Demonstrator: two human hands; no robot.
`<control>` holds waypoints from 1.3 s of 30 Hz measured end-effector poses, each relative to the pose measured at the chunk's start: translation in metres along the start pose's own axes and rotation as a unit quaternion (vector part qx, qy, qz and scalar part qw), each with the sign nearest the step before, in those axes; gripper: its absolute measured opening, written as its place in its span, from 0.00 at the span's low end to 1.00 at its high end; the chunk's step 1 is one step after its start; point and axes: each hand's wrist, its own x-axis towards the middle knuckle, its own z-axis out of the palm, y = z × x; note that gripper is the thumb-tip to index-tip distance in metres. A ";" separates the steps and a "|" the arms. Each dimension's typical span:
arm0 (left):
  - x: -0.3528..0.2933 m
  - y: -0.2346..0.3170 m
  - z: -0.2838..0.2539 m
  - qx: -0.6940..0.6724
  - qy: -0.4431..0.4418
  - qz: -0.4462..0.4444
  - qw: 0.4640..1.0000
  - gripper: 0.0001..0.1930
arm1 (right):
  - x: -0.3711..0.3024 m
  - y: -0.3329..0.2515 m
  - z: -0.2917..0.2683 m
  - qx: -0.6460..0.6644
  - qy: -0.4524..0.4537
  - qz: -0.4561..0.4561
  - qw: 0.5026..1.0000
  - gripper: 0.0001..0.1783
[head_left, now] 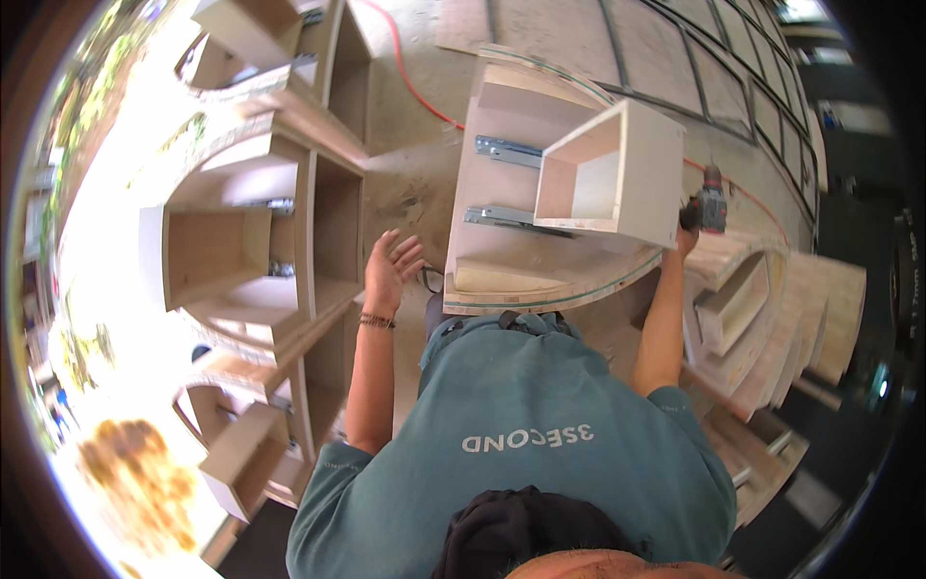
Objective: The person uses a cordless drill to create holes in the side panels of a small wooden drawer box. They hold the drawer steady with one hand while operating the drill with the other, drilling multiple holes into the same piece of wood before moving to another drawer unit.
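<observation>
In front of me stands a curved wooden cabinet (516, 280) with a pale drawer box (651, 174) pulled partway out to the right. Metal drawer slides (506, 217) run along its inner panel. My right hand (686, 241) is closed round the grip of a cordless drill (712, 206), just right of the drawer box's front panel. The drill's nose points away from me, and the box and the drill hide part of my fingers. My left hand (388, 275) is raised in the air left of the cabinet, palm up, fingers apart, holding nothing.
Several similar curved cabinets with drawers stand in a row at the left (313, 232). More curved wooden units (733, 299) are close by my right arm. An orange hose (410, 82) crosses the concrete floor behind the cabinet. Dark metal frames (690, 58) lie beyond it.
</observation>
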 end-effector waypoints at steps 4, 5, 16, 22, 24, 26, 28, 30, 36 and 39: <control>0.007 0.020 -0.019 0.051 0.014 -0.012 0.999 0.30 | -0.018 -0.025 0.011 -0.106 0.040 0.034 0.993 0.38; 0.008 0.024 -0.016 0.066 0.014 -0.015 0.998 0.30 | -0.023 -0.030 0.014 -0.087 0.041 0.035 0.995 0.37; 0.025 0.026 0.133 0.379 -0.092 0.022 0.920 0.26 | -0.063 -0.070 0.023 -0.102 0.086 -0.011 0.991 0.34; 0.064 0.004 0.213 0.538 -0.234 0.135 0.798 0.31 | -0.133 -0.076 0.020 -0.016 0.166 -0.020 0.986 0.34; 0.089 -0.002 0.236 0.572 -0.240 0.210 0.756 0.34 | -0.179 -0.084 0.019 -0.002 0.153 0.039 0.987 0.34; 0.116 -0.005 0.265 0.588 -0.264 0.266 0.717 0.37 | -0.227 -0.080 0.016 0.033 0.123 0.097 0.987 0.38; 0.143 -0.008 0.296 0.586 -0.300 0.301 0.690 0.40 | -0.268 -0.086 0.021 0.047 0.087 0.127 0.987 0.45; 0.174 -0.014 0.317 0.541 -0.370 0.335 0.677 0.35 | -0.301 -0.109 0.042 0.041 0.042 0.127 0.990 0.53; 0.215 -0.024 0.348 0.612 -0.442 0.364 0.545 0.23 | -0.280 -0.158 0.115 -0.031 0.065 0.010 0.997 0.76; 0.191 -0.007 0.342 0.576 -0.464 0.406 0.537 0.24 | -0.277 -0.160 0.127 0.050 0.105 0.001 0.993 0.68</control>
